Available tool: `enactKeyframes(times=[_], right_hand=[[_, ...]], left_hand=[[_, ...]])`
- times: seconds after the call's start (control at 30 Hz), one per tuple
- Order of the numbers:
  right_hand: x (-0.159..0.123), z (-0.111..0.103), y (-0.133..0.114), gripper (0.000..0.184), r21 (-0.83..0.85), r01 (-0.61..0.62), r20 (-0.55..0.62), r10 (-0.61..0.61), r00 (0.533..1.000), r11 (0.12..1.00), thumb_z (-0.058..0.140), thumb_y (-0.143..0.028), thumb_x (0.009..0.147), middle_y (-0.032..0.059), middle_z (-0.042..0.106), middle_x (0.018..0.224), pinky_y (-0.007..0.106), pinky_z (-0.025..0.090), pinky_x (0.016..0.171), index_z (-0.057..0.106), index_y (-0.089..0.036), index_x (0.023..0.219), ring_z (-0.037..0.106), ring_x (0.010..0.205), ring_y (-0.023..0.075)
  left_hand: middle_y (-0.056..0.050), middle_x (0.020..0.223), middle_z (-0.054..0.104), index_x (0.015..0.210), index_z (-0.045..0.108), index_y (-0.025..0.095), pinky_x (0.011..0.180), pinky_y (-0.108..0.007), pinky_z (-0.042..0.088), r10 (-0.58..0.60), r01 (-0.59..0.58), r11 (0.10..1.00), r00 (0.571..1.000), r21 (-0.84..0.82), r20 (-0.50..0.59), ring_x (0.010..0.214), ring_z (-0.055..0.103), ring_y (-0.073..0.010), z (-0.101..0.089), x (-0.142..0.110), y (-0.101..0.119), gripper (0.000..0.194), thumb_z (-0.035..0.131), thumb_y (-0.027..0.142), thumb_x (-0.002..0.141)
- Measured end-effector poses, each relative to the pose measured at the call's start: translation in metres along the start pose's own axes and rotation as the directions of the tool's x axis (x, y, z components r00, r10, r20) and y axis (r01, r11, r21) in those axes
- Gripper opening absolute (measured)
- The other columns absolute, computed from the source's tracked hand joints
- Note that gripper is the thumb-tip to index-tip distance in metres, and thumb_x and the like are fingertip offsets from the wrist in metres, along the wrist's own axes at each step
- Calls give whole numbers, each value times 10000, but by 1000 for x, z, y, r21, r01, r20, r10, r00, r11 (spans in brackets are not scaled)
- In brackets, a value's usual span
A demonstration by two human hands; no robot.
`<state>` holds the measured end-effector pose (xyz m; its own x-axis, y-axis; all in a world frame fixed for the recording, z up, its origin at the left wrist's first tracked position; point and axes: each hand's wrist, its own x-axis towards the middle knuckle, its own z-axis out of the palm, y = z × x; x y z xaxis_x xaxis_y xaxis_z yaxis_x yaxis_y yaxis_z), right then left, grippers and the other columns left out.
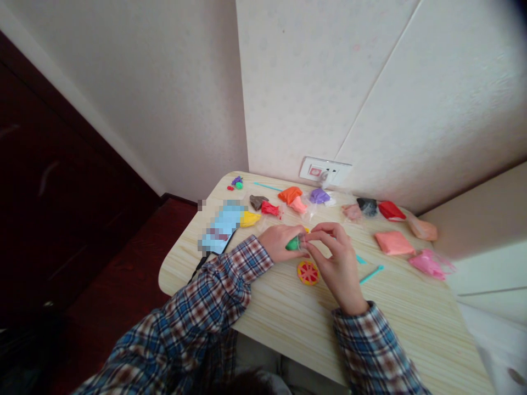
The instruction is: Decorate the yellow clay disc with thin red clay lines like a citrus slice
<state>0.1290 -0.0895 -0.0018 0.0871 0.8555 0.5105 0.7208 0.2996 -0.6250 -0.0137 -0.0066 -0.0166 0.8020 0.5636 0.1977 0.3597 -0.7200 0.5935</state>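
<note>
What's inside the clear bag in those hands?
A green lump shows inside the clear bag. The left hand and right hand cover parts of it; what's there can't be seen.

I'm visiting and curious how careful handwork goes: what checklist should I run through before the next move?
1. Green clay lump in clear plastic held: ok, in the left hand.
2. Right hand at the plastic: ok, fingertips against it.
3. Plastic opened: cannot tell, fingers hide it.
4. Round yellow-rimmed red-and-pink disc on the pale wood-grain table: ok, lying flat.
5. A hand free for the slim turquoise stick: not ok, both are busy.
</note>
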Motion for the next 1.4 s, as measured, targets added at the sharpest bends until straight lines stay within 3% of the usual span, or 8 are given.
enactKeyframes(times=[0.33,0.5,0.6,0.73,0.87,0.97,1.17,1.4], right_hand=[[0,0,-2,84,-52,8,23,-7,1000,999,539,-275,846,42,557,940,394,345,807,604,-226,828,521,933,220],[3,-6,3,75,213,-92,-104,116,988,973,529,-271,845,31,545,892,354,377,819,568,-214,817,510,903,187],[4,-11,10,102,503,-193,-151,306,940,842,553,-313,830,14,542,868,313,381,805,582,-215,822,506,871,158],[2,-15,19,168,798,-307,-40,552,833,519,625,-387,766,-8,572,846,267,385,762,636,-229,822,518,811,123],[0,-16,21,157,906,-341,107,643,758,251,692,-386,710,-27,606,904,232,396,716,673,-252,790,523,766,88],[-1,-18,21,164,939,-324,173,657,734,115,732,-376,673,-42,610,923,217,411,709,681,-252,766,521,761,72],[-3,-19,22,194,939,-344,250,678,692,5,782,-354,609,-42,620,889,210,433,694,678,-234,719,527,746,72],[-5,-19,23,145,913,-401,261,657,707,69,761,-324,646,-31,603,834,199,423,634,674,-222,702,496,675,65]], left_hand=[[-46,820,645,921,551,142,689,-261,436,9,-8,1000,1000,13,-11,770,608,-181,-2,0,1,355,619,458,773],[-39,852,656,917,560,150,719,-251,449,3,-7,997,998,-73,-58,780,615,-164,-5,1,0,371,672,451,731],[-37,854,658,883,566,149,729,-252,453,-25,14,994,995,-110,-97,777,613,-157,-7,1,-1,353,686,438,720],[-10,804,651,839,571,155,707,-251,454,-76,59,991,988,-123,-136,732,605,-146,-11,2,1,313,710,400,700],[-3,799,651,823,571,161,730,-256,463,-86,57,986,980,-157,-180,745,607,-148,-13,3,1,299,727,373,683],[-7,806,649,818,572,161,725,-258,463,-76,40,985,974,-167,-211,744,601,-150,-12,4,-2,298,734,362,670],[-19,794,643,793,571,156,726,-268,449,-97,41,977,959,-208,-265,738,588,-155,-10,4,-8,295,728,369,665],[-19,780,622,799,561,155,714,-273,436,-184,112,962,941,-250,-283,735,581,-162,-14,4,-8,311,716,392,670]])
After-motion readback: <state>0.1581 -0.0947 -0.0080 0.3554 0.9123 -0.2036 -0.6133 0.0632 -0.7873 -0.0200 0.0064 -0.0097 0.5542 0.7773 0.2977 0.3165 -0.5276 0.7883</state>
